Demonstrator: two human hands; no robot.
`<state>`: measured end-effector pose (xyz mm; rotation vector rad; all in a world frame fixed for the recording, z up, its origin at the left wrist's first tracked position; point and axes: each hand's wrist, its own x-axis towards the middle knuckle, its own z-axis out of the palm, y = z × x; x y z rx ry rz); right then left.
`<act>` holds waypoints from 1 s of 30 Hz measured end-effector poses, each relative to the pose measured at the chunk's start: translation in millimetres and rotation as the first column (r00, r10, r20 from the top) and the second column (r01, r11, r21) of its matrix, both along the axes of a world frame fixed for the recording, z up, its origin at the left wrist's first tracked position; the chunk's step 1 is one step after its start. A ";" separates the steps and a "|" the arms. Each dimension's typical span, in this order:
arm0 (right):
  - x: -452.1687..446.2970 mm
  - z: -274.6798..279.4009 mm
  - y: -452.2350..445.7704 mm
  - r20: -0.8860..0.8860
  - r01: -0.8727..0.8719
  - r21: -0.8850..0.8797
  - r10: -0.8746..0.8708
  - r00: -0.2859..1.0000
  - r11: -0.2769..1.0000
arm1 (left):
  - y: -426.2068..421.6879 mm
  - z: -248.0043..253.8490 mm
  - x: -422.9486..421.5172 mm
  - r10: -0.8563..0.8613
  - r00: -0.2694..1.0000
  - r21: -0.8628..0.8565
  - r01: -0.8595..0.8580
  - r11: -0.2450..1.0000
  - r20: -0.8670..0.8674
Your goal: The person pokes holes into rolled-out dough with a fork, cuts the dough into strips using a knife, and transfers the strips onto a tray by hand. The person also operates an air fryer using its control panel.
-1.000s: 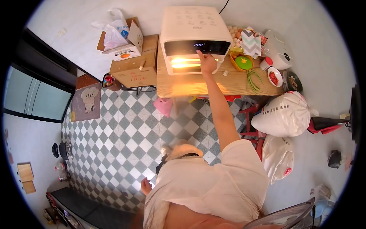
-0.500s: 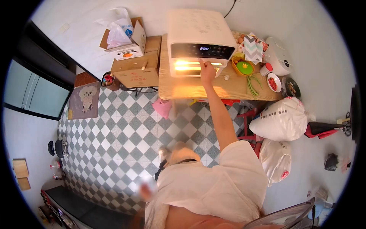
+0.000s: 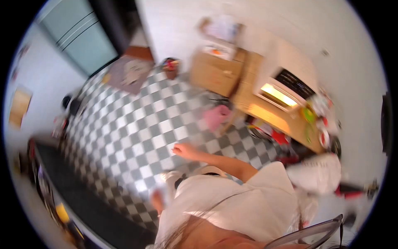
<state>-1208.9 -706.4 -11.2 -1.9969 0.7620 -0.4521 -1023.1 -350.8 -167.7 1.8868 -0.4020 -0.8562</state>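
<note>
My right hand [image 3: 185,151] hangs in the air over the checkered floor in front of my body. Its fingers look loosely curled, and nothing shows in them. Low on the left side of my body is my left hand [image 3: 157,201], blurred, with a pale smear beside it; its fingers cannot be made out. The white countertop oven [image 3: 286,68] stands on the wooden table [image 3: 265,114] at the upper right, well away from both hands. Its window [image 3: 278,95] glows yellow below a dark control panel [image 3: 295,82].
Beside the table are a cardboard box [image 3: 217,74] and a pink bag [image 3: 216,117]. A white sack [image 3: 317,173] stands to the right. Along the lower left runs a dark counter [image 3: 87,195]. A mat [image 3: 129,74] lies near the glass door [image 3: 78,37].
My right hand has left the oven's front and dropped down and left over the floor. The view has turned left, so the oven appears farther right and tilted.
</note>
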 end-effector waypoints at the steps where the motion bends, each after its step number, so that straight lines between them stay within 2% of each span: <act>1: 41.7 -0.6 26.7 -0.003 -0.120 0.035 0.120 0.993 0.992 | 14.5 -14.0 7.9 0.036 0.988 -0.044 -0.030 0.999 0.152; 2: 77.4 0.4 49.8 -0.002 -0.246 0.071 0.246 0.969 0.967 | 25.7 -20.3 11.7 0.080 0.948 -0.071 -0.061 0.996 0.308; 4: 145.3 3.0 83.3 0.005 -0.401 0.158 0.405 0.914 0.902 | 46.4 -8.5 33.9 0.163 0.930 -0.098 -0.138 0.986 0.330; 6: 212.5 18.0 106.5 -0.078 -0.506 0.183 0.525 0.847 0.843 | 34.8 96.8 65.3 0.367 0.920 0.060 -0.378 0.924 0.139; 8: 274.4 -7.6 125.2 -0.094 -0.599 0.183 0.620 0.779 0.780 | 65.9 78.7 111.3 0.534 0.839 -0.011 -0.536 0.844 0.101; 10: 330.5 -1.7 134.2 -0.181 -0.697 0.158 0.715 0.676 0.699 | 80.1 89.6 149.5 0.674 0.730 -0.063 -0.672 0.738 0.118; 13: 410.1 -8.2 146.6 -0.128 -0.745 0.207 0.773 0.622 0.634 | 93.9 122.3 199.8 0.759 0.648 -0.015 -0.760 0.650 0.065; 15: 462.3 -14.3 149.7 -0.144 -0.758 0.197 0.783 0.605 0.622 | 99.7 123.6 231.6 0.808 0.588 -0.075 -0.806 0.588 0.019; 18: 560.1 -32.5 149.8 -0.168 -0.794 0.236 0.829 0.534 0.560 | 105.2 121.4 290.2 0.855 0.517 -0.018 -0.855 0.518 0.041; 23: 751.1 -61.7 189.4 -0.159 -0.906 0.069 0.901 0.404 0.418 | 123.1 115.7 385.3 0.952 0.301 -0.070 -0.952 0.297 -0.060; 25: 823.3 -36.0 236.3 -0.203 -0.970 -0.088 0.950 0.238 0.225 | 135.1 116.6 409.1 0.977 0.196 -0.106 -0.977 0.187 -0.080; 27: 889.5 -18.5 289.3 -0.136 -0.973 -0.213 0.984 0.115 0.084 | 136.8 135.9 438.7 0.992 0.089 -0.119 -0.990 0.078 -0.093; 30: 982.9 8.6 387.2 -0.073 -0.966 -0.256 0.997 -0.004 -0.023 | 156.8 134.8 484.9 0.995 -0.055 -0.116 -0.991 -0.065 -0.084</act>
